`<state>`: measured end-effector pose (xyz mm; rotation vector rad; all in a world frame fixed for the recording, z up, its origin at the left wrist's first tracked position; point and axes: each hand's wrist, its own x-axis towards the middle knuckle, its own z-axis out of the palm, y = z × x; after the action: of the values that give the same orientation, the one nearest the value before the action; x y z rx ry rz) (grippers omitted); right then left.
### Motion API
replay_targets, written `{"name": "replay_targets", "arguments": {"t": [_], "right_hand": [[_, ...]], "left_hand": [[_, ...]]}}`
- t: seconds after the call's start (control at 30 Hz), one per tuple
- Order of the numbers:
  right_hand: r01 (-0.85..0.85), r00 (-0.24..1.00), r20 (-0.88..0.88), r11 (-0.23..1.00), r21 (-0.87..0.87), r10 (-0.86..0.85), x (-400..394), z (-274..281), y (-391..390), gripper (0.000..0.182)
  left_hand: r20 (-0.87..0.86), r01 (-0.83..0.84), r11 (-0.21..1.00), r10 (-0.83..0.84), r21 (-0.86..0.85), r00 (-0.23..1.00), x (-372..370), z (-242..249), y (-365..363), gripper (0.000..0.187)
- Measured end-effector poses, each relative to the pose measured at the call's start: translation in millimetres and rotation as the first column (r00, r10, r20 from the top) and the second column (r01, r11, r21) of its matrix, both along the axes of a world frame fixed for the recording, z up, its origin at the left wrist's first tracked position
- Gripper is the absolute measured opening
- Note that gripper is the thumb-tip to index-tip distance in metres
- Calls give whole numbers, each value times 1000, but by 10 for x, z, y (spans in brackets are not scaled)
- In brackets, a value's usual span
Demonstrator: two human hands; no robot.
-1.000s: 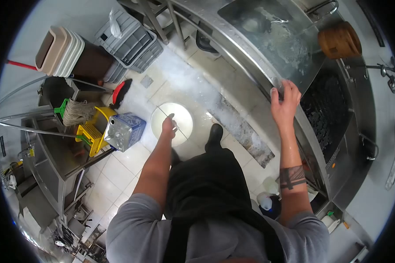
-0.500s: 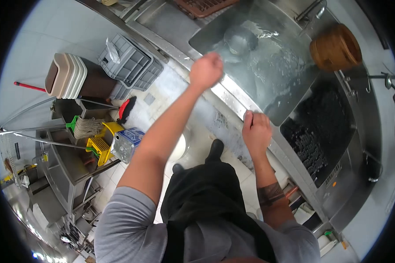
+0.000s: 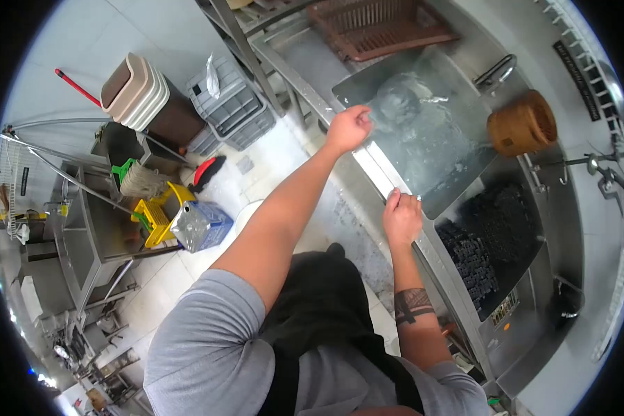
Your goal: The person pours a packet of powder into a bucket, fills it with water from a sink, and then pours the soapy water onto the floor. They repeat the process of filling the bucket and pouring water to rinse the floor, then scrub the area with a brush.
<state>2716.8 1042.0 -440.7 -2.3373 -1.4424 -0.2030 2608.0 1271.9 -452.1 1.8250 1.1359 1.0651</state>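
Note:
A steel sink (image 3: 378, 170) full of cloudy water is in front of me. A roundish object (image 3: 399, 97) sits under the churned surface; its kind is hard to make out. My left hand (image 3: 349, 130) is closed in a loose fist at the sink's front edge, and whatever it may hold is hidden. Further right along the same edge, my right hand (image 3: 402, 218) has its fingers curled at the metal rim, thumb on top. Beside it, a second basin holds a mass of dark, blocky pieces (image 3: 468, 267).
A brown plastic basket (image 3: 388, 31) lies behind the sink, and a wooden bucket (image 3: 523, 125) stands at its far right corner near a tap (image 3: 496, 73). On the left floor are grey crates (image 3: 232, 104), stacked bins (image 3: 139, 93), a mop (image 3: 144, 182) and a blue-and-silver tin (image 3: 201, 225).
My view has shifted, bringing more of the brown basket into sight. The round object in the water looks less distinct. Both hands stay near the sink's front edge.

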Motion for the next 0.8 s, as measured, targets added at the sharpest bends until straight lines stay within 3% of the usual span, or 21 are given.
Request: {"name": "replay_targets", "arguments": {"t": [0.03, 0.1, 0.17, 0.23, 0.27, 0.3, 0.33, 0.37, 0.4, 0.43, 0.5, 0.57, 0.6, 0.63, 0.67, 0.7, 0.73, 0.77, 0.8], "right_hand": [[8, 1000, -16, 1000, -10, -8, -5, 20, 4, 35], [24, 999, -38, 1000, 15, -24, -29, 31, -33, 38], [11, 997, -78, 1000, 15, -10, -63, 41, -47, 41], [54, 998, -47, 998, 21, -53, -120, 32, -88, 44], [60, 998, -29, 998, -10, -60, -153, 44, -109, 44], [65, 998, -7, 997, -45, -66, -170, 60, -119, 44], [55, 998, 6, 998, -4, -55, -161, -4, -114, 46], [44, 999, 21, 999, 27, -45, -144, -80, -131, 49], [47, 999, -26, 999, -26, -47, -126, -71, -135, 51], [46, 996, -67, 994, -103, -53, -141, -23, -167, 54], [28, 984, -172, 989, -145, -53, -273, 113, -204, 58], [14, 981, -185, 970, -244, -60, -115, -74, -126, 58], [12, 988, -144, 969, -248, -49, -160, -99, -103, 57], [16, 994, -102, 970, -244, -42, -214, -80, -92, 57], [58, 992, -87, 935, -350, -94, -219, -66, -44, 56], [48, 994, -79, 934, -354, -81, -276, -56, -53, 56], [93, 992, -46, 931, -352, -116, -336, -45, -34, 56], [135, 989, -15, 928, -346, -149, -389, -41, -5, 55], [123, 991, -13, 931, -344, -135, -408, -34, -2, 55]], "left_hand": [[17, 4, 1000, -4, 27, 1000, -46, 28, -7, 25], [453, 268, 869, -58, -416, 890, -296, 59, -73, 20], [380, 271, 760, -34, -591, 924, -776, -97, -418, 22], [28, 199, 750, -234, -630, 972, -1448, -338, -1048, 26], [-295, 194, 923, -297, -334, 908, -1854, -838, -1433, 30], [-512, 362, 917, -394, -166, 763, -2370, -1342, -1838, 36], [-563, 242, 887, -441, -393, 699, -2878, -1600, -2363, 43], [-621, 221, 841, -519, -494, 588, -3471, -1765, -2852, 46], [-668, 153, 769, -621, -621, 410, -4013, -1737, -3334, 44], [-691, -90, 755, -535, -649, 486, -4783, -2685, -4080, 40], [-669, -371, 578, -470, -727, 576, -5991, -2346, -5203, 38], [-713, -594, 413, -250, -691, 655, -6944, -2054, -6152, 41], [-749, -720, 215, -126, -660, 650, -7275, -1767, -6456, 39], [-797, -787, 130, -37, -603, 603, -7565, -1653, -6784, 35], [-845, -849, 70, 83, -524, 528, -7840, -1655, -7130, 32], [-862, -866, -103, 202, -490, 464, -7949, -1465, -7313, 29], [-901, -893, -160, 191, -421, 391, -7975, -1266, -7410, 31], [-903, -857, -305, 254, -415, 347, -7940, -1149, -7440, 29], [-882, -814, -371, 336, -446, 330, -7871, -1174, -7482, 26]]}}
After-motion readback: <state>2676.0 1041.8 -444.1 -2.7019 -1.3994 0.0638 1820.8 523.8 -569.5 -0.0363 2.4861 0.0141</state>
